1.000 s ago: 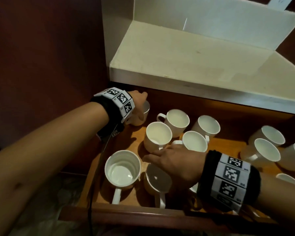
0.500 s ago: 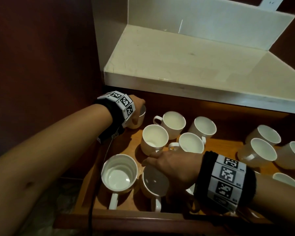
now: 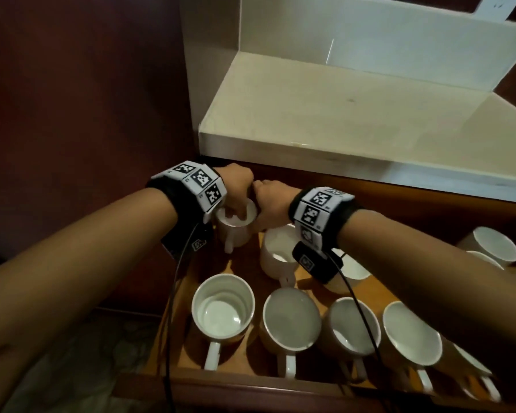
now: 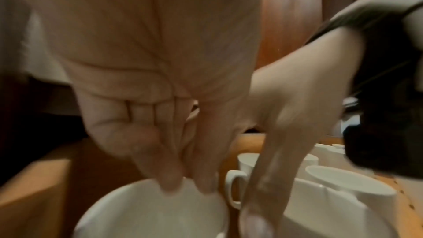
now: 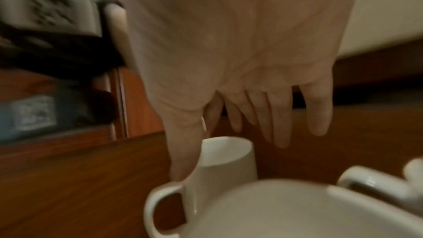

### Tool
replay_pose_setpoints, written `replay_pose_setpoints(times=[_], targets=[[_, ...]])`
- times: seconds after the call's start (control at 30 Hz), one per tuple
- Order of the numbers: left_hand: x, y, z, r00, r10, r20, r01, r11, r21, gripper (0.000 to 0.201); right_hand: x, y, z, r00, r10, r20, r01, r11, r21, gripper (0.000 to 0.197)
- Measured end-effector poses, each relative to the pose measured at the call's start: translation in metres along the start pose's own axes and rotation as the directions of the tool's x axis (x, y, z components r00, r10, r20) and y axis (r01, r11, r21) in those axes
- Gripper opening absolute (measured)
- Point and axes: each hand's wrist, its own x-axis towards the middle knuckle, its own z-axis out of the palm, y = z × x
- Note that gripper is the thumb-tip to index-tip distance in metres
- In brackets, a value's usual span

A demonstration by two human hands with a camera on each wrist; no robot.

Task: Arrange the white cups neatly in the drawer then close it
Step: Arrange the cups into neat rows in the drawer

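Crowding the drawer (image 3: 280, 380), cups (image 3: 292, 318) ring both hands (image 3: 270, 201).

so the right hand (image 3: 270, 201) is up at the back left of the drawer (image 3: 245, 380) now, next to the left hand (image 3: 236, 186), instead of over the front cups. Front cups (image 3: 292, 318) now sit in a row, handles facing forward.
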Motion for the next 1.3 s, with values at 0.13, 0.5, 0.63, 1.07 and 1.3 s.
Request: replay_pose_setpoints(times=[0.13, 0.5, 0.63, 1.07, 1.3], targets=[[-0.006, -0.024, 0.008, 0.995, 0.037, -0.095, -0.027, 0.994, 0.101, 0.06, 0.018, -0.009, 0.01, 0.999, 0.006, 0.032, -0.006, 1.0, 0.015, 0.079], [-0.023, -0.034, 0.037, 1.0, 0.025, 0.018, -0.026, 0.999, 0.041, 0.074, -0.002, -0.01, 0.015, 0.995, -0.061, 0.077, 0.057, 0.997, 0.059, 0.087], [-0.027, -0.032, 0.036, 0.999, 0.034, 0.035, -0.035, 0.999, 0.041, 0.071, -0.008, -0.014, 0.017, 0.992, -0.081, 0.092, 0.076, 0.995, 0.06, 0.085], [-0.033, -0.015, 0.014, 0.999, 0.037, 0.035, -0.041, 0.993, 0.111, 0.09, -0.028, 0.017, 0.001, 0.986, -0.024, 0.168, 0.01, 0.996, 0.086, 0.105], [-0.017, 0.043, 0.011, 0.977, 0.205, 0.049, -0.211, 0.96, 0.182, 0.065, -0.051, 0.045, 0.017, 0.976, -0.042, 0.216, 0.055, 0.997, -0.054, 0.093]])
